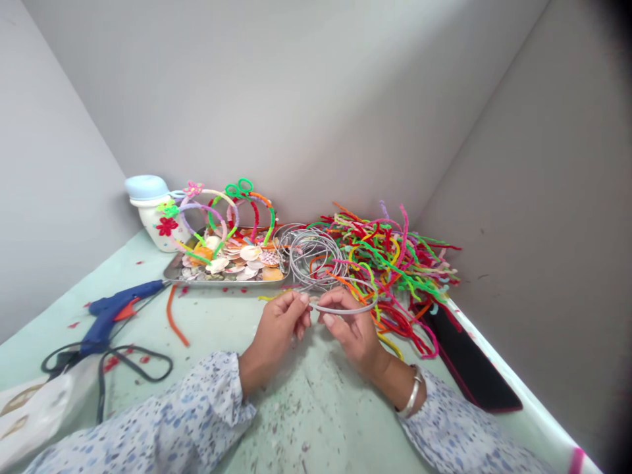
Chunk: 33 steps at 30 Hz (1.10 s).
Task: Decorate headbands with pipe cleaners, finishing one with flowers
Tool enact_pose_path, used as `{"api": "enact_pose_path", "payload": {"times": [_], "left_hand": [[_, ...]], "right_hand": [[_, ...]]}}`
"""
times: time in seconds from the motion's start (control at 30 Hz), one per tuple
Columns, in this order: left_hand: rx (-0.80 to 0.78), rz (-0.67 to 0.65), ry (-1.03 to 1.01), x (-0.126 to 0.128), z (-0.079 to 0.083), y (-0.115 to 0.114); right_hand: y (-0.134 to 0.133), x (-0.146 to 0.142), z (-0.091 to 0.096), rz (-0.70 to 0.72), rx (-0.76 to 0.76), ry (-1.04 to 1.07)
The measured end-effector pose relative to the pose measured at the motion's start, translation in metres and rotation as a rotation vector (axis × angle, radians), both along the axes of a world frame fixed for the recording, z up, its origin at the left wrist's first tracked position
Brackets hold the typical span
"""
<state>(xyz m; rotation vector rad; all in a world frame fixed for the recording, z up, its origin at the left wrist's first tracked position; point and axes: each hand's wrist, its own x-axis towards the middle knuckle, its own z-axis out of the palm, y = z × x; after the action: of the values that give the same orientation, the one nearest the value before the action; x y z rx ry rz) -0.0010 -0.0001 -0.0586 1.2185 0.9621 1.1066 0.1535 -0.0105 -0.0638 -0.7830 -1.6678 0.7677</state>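
Observation:
A thin grey headband [353,311] is between my two hands, just above the table's middle. My left hand [281,320] is closed, its thumb and forefinger pinched at the band's left end; what lies right at those fingertips is too small to make out. My right hand [356,336] grips the band near the same end, fingers curled behind it and thumb in front. Behind my hands lies a tangled heap of grey hoops [316,253]. To its right spreads a pile of colourful pipe cleaners [395,257].
At the back left, a metal tray [227,283] holds seashells [251,253] and several wrapped headbands [269,214]. Beside it stands a white bottle [148,210]. A blue glue gun [106,313] with its cord lies left. A black flat object [469,362] lies along the right edge.

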Motion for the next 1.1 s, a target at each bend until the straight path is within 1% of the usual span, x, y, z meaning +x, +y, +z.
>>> {"api": "enact_pose_path", "payload": {"times": [0.23, 0.43, 0.6, 0.83, 1.1], "left_hand": [[-0.045, -0.016, -0.074, -0.0004, 0.0004, 0.0], [-0.026, -0.029, -0.101, -0.0009, 0.002, -0.0014], [-0.021, -0.031, -0.095, -0.0013, 0.0019, -0.0004], [-0.057, -0.072, -0.187, 0.0004, 0.0025, 0.001], [-0.054, -0.063, -0.222, 0.0002, 0.0015, 0.003]], "right_hand": [[0.0008, -0.0013, -0.001, -0.038, -0.043, 0.062], [-0.0005, -0.002, 0.0022, -0.062, -0.054, 0.062], [0.0, -0.0032, 0.0023, -0.046, -0.105, 0.108], [0.0022, -0.0024, -0.0024, -0.045, -0.168, 0.154], [0.0038, -0.0034, -0.0024, -0.076, -0.188, 0.173]]}}
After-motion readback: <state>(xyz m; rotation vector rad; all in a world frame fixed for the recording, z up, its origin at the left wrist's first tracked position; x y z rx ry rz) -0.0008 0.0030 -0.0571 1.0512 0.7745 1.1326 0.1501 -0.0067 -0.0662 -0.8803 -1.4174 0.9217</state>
